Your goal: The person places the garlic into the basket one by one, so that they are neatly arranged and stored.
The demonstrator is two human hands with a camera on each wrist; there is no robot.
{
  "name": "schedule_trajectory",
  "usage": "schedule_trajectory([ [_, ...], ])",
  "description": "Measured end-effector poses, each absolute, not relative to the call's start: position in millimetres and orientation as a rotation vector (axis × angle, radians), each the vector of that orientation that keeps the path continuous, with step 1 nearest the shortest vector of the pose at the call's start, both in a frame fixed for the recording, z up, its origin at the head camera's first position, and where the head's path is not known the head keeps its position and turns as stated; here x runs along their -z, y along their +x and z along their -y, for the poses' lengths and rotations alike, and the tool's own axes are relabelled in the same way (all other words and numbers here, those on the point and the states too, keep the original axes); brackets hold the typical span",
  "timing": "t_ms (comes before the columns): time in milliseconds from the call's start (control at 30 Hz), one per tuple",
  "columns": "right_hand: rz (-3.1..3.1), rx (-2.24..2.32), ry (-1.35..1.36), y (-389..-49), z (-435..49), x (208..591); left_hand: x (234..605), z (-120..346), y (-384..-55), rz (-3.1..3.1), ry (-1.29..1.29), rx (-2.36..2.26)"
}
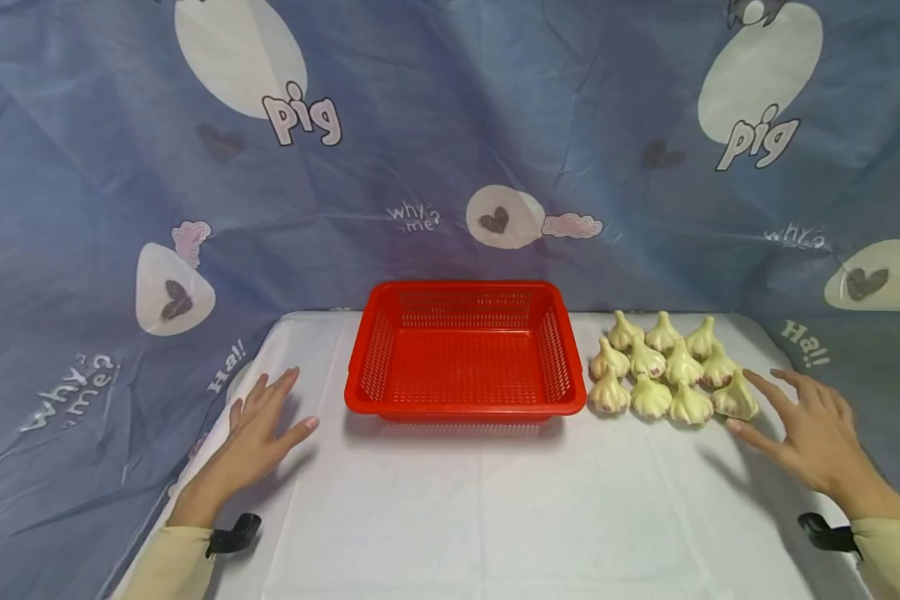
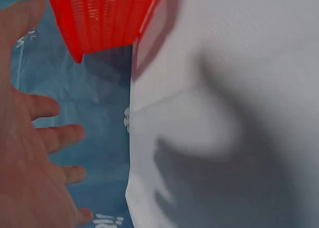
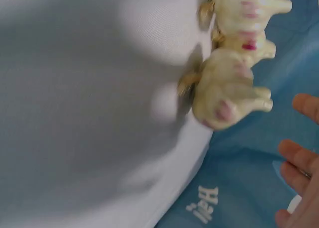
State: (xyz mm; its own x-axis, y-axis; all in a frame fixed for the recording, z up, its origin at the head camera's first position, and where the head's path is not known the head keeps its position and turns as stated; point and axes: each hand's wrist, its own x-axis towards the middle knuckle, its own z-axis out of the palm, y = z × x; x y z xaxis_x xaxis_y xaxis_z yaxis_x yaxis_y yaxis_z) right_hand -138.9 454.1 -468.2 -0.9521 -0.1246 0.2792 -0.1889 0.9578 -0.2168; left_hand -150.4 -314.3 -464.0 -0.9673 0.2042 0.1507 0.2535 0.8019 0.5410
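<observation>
Several pale garlic bulbs (image 1: 651,398) stand in rows on the right of the white table. My right hand (image 1: 813,433) hovers beside the rightmost bulb (image 1: 735,398), thumb and fingers spread and holding nothing. That view from the right wrist shows the fingers (image 3: 298,156) apart from the nearest bulb (image 3: 224,91). Left of the red plastic basket (image 1: 465,408), my left hand (image 1: 251,446) hangs over the table edge with fingers spread and nothing in it. In the left wrist view, the basket's corner (image 2: 107,24) appears beyond the thumb.
A white cloth (image 1: 480,508) covers the table. Behind it hangs a blue printed sheet (image 1: 420,167), which also drops along both sides. The basket has perforated walls and nothing inside it. Dark straps (image 1: 234,533) circle both wrists.
</observation>
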Motion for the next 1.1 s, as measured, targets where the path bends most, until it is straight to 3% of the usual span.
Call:
schedule_trajectory([
  [733, 2.479, -0.551, 0.624, -188.8, -340.1, 474.2, 476.0, 248.3, -170.3, 2.71, -0.537, 1.177],
  [1100, 2.501, -0.507, 0.638, -196.3, -324.9, 488.2, 483.3, 244.6, -171.8, 2.636, -0.494, 1.214],
])
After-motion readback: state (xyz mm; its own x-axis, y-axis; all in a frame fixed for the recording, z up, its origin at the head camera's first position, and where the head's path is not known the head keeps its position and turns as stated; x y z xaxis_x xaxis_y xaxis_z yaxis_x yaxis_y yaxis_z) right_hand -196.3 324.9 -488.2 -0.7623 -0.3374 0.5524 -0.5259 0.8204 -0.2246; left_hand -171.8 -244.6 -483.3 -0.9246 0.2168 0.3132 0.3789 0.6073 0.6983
